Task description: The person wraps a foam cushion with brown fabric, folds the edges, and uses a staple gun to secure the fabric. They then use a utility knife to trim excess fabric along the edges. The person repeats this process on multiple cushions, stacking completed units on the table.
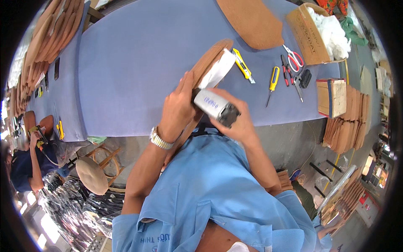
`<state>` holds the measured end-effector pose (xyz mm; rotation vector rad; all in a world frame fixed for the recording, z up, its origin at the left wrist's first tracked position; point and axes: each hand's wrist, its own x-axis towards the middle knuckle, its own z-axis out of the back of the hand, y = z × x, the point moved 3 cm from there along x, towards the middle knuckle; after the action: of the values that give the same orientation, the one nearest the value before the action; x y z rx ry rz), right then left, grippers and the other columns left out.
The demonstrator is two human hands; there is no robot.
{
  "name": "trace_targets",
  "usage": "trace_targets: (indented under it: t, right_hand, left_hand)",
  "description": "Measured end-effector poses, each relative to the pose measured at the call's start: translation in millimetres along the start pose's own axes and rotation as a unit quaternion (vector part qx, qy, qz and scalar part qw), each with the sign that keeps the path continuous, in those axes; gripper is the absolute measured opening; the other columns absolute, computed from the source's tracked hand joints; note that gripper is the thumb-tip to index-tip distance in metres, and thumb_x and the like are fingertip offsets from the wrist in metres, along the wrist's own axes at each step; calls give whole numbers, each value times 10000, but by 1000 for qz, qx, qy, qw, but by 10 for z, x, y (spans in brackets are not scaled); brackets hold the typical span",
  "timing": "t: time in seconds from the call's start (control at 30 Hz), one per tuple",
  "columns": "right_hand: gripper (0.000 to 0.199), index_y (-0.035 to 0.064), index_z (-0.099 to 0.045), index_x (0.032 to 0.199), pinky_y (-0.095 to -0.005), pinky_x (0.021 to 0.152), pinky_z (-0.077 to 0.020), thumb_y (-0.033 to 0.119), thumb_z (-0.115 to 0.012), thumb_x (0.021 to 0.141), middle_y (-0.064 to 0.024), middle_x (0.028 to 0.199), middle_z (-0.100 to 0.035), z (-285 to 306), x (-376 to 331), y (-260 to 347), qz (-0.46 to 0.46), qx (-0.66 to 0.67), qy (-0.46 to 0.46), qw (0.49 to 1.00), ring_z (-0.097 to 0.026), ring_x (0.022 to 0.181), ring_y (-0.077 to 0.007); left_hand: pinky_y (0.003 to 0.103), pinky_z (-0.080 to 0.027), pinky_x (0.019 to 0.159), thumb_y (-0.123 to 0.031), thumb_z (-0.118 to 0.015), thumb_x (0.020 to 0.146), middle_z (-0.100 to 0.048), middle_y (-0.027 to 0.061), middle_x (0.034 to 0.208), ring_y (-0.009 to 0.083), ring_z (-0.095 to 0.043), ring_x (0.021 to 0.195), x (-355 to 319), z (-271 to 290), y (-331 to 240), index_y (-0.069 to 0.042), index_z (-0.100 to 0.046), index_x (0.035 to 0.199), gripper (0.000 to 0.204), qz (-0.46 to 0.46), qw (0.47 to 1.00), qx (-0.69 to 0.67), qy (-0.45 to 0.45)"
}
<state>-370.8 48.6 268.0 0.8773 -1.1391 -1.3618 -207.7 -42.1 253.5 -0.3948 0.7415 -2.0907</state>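
R fingers [228,96] partly hidden behind grey tool [212,104]; grip unclear.

Blue characters mark the silver tool [213,103]; large dark capitals run along the cardboard box [307,38]; dark blue lettering sits on the light-blue shirt [197,172].

Bare left hand [178,107]: fingers close together, pointing away from body. Bare right hand [240,119] near it, curled in grip. Bare forearms [145,168] angled inward.
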Motion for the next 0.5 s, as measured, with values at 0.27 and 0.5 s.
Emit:
trace_targets:
  t: [0.27,0.5]
  right_hand:
    - [582,56,-642,1349,-401,942,-560,121,-764,784,-167,1155,-760,359,26,-476,-70,-9,3,998,-738,1077,-331]
    - [582,64,-644,1343,-407,964,-555,125,-764,777,-165,1198,-746,348,40,-497,-87,-35,27,995,-719,1102,-349]
  left_hand:
    - [406,-257,1263,-439,-501,1102,-330,204,1680,338,-281,1571,210,-104,399,-35,-350,1618,673,62,899,-396,176]
    - [438,-95,1303,-557,-340,1109,-196,229,1720,361,-120,1612,85,-595,692,-43,-290,1641,742,140,926,-322,141]
